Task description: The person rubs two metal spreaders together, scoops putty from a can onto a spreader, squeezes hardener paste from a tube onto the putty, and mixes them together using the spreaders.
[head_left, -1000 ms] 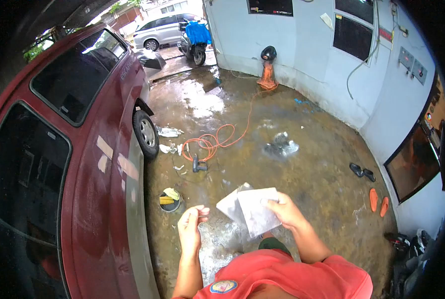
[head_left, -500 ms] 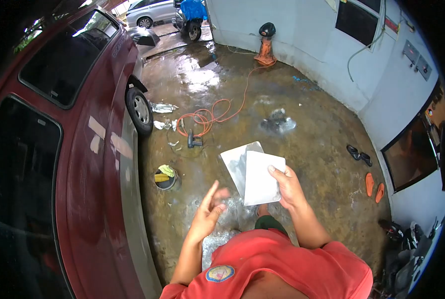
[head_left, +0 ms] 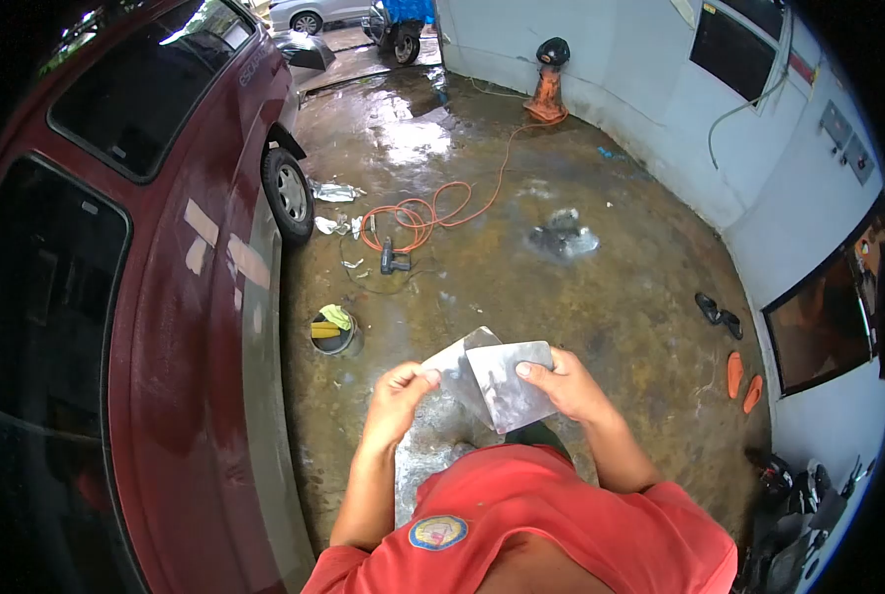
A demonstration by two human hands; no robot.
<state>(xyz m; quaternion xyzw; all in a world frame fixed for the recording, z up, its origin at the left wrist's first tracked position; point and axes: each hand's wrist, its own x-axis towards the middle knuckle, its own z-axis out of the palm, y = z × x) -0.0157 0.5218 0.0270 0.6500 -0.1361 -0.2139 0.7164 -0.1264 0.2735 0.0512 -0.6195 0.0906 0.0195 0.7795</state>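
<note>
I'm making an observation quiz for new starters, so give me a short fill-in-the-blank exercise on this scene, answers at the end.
1. The left hand and right hand hold ____ flat plates.
2. The maroon vehicle stands to the person's ____.
3. The person's shirt is ____.
4. Near the black slippers lie ____ slippers.
Missing words: two; left; red; orange.

Two sheets [head_left: 510, 388] overlap between left hand [head_left: 396, 404] and right hand [head_left: 567, 386]. Car [head_left: 165, 317] left, wall [head_left: 650, 124] right; on the floor [head_left: 611, 327] between, a bucket [head_left: 351, 344], a power tool [head_left: 389, 259] beyond, then a helmet [head_left: 553, 50] atop a cone [head_left: 545, 97].
</note>
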